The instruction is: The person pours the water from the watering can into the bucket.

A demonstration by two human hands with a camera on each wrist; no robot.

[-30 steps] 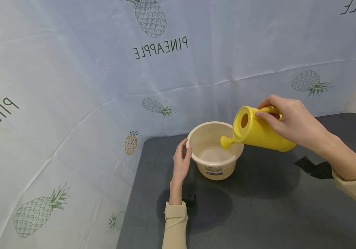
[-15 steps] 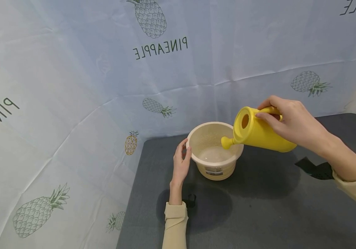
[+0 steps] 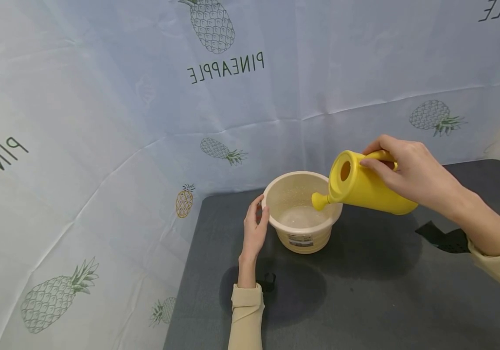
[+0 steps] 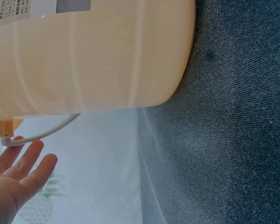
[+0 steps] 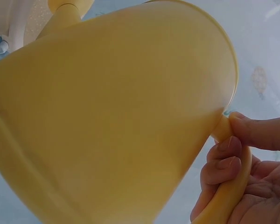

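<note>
My right hand (image 3: 416,170) grips the handle of a yellow watering can (image 3: 372,189), its fingers curled round it in the right wrist view. The can is tipped to the left, its round filling hole facing forward. Its rose (image 3: 319,201) hangs over the right side of a cream plastic bucket (image 3: 303,239). Shiny, clear liquid (image 3: 299,217) shows at the bucket's bottom. At the bucket's left rim my left hand (image 3: 255,231) touches with fingertips and thumb. In the left wrist view its fingers are fairly straight, right at the pale bail handle (image 4: 44,134).
The bucket stands on a dark grey cloth-covered table (image 3: 364,311), near its back edge. A pineapple-print curtain (image 3: 145,97) hangs behind and to the left. Black straps (image 3: 444,238) show at both wrists.
The watering can and right hand have shifted very slightly to the right. The shine of the liquid in the bucket has changed. My left hand stays at the rim.
</note>
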